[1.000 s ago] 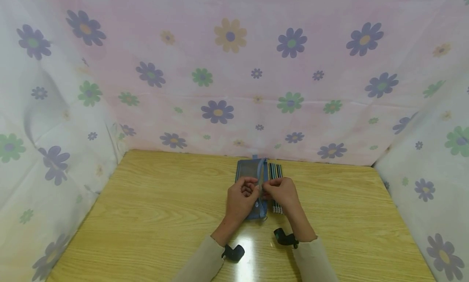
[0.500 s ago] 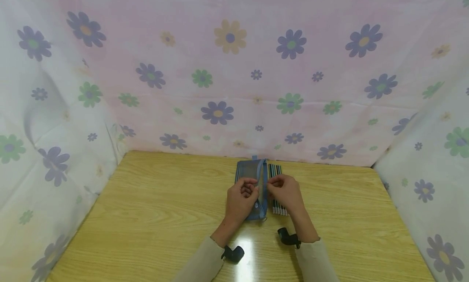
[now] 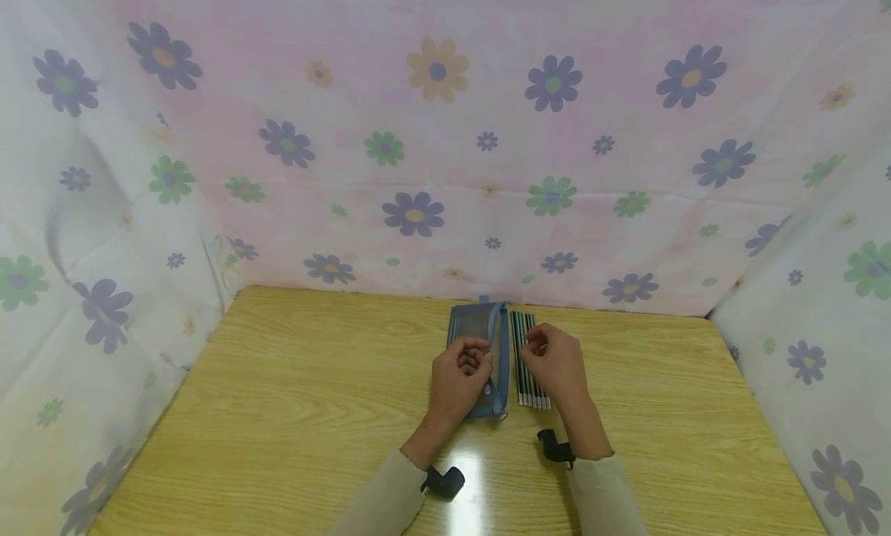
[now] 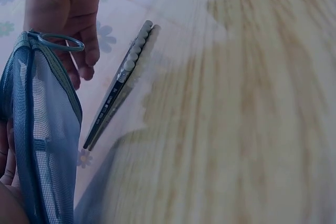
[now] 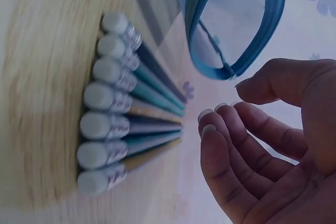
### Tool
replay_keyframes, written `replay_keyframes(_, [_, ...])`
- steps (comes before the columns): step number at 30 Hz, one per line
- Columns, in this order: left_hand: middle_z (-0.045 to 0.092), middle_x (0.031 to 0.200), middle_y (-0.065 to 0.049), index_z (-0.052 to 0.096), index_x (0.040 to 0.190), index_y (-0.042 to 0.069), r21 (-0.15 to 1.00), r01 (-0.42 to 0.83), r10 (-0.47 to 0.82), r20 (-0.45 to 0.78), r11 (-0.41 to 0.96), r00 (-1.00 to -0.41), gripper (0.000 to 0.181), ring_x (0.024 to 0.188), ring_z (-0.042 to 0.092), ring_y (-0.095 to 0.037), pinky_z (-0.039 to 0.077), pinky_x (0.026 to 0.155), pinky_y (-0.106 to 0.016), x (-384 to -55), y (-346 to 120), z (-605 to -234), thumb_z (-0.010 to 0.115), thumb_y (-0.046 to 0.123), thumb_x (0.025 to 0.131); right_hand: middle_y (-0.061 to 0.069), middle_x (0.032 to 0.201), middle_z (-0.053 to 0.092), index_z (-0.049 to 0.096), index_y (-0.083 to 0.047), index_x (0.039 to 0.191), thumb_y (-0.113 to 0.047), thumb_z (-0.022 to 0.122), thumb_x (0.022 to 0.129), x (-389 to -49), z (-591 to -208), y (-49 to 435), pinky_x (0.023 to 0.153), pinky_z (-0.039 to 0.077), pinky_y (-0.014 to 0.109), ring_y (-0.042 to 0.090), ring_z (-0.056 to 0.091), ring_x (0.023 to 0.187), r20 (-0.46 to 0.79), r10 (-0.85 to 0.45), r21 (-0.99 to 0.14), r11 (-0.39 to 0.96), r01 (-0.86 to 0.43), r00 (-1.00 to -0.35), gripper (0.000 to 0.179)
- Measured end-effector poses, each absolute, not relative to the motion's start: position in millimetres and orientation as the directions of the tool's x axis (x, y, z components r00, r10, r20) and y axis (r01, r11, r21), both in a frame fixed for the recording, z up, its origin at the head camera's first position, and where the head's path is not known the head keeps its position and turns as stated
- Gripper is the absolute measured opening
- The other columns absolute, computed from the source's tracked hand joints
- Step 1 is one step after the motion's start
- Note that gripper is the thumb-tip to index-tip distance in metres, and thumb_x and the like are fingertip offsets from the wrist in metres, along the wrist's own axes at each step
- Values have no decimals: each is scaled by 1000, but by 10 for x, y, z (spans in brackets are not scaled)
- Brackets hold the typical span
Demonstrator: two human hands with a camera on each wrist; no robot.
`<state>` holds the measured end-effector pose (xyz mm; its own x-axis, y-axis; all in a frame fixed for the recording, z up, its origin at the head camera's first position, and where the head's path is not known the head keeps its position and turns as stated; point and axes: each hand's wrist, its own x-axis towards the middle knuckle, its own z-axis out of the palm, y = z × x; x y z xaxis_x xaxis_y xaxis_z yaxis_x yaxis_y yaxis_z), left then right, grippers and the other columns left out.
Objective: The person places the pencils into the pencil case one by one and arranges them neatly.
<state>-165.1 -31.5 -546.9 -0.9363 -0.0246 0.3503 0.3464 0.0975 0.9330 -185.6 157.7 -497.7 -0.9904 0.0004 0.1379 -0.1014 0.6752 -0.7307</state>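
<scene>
A blue mesh zip pouch (image 3: 473,323) lies at the back of the table, its zipped mouth (image 5: 197,35) gaping toward the right. My left hand (image 3: 457,377) grips the pouch near that opening, fingers curled at its edge. Just right of the pouch, several pencils (image 3: 524,366) lie side by side in a row. Their white eraser ends (image 5: 97,124) face me. Over the right side of this row hovers my right hand (image 3: 557,362). Its fingers are loosely bent, with a gap between thumb and fingertips (image 5: 209,129) and nothing held.
The wood-grain table (image 3: 292,412) extends to both sides of the hands. A flower-printed curtain (image 3: 480,165) hangs behind it and at its left and right. Black wrist cameras (image 3: 445,482) sit on both wrists.
My right hand has moved right, from the pouch's mouth to over the pencils, uncovering more of the pouch edge. The left hand stays in place on the pouch.
</scene>
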Motion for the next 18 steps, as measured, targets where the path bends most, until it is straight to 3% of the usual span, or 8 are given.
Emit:
replay_keyframes(9, [70, 88, -6, 74, 112, 5, 930, 354, -19, 357, 99, -934, 17, 72, 66, -15, 55, 60, -21, -1637, -312, -5453, 74, 3, 96, 13, 94, 73, 73, 2, 117, -8, 72, 93, -1886, -4990, 1714, 76, 61, 49, 32, 73, 86, 104, 36, -706, 707, -48, -994, 27])
replay_keyframes(18, [70, 87, -8, 74, 110, 6, 924, 375, -31, 378, 73, -925, 15, 71, 65, -16, 54, 59, -21, -1638, -305, -5477, 74, 1, 96, 13, 91, 73, 73, 2, 112, -7, 70, 92, -1901, -5038, 1770, 72, 60, 48, 31, 71, 82, 96, 59, -671, 742, -21, -994, 22])
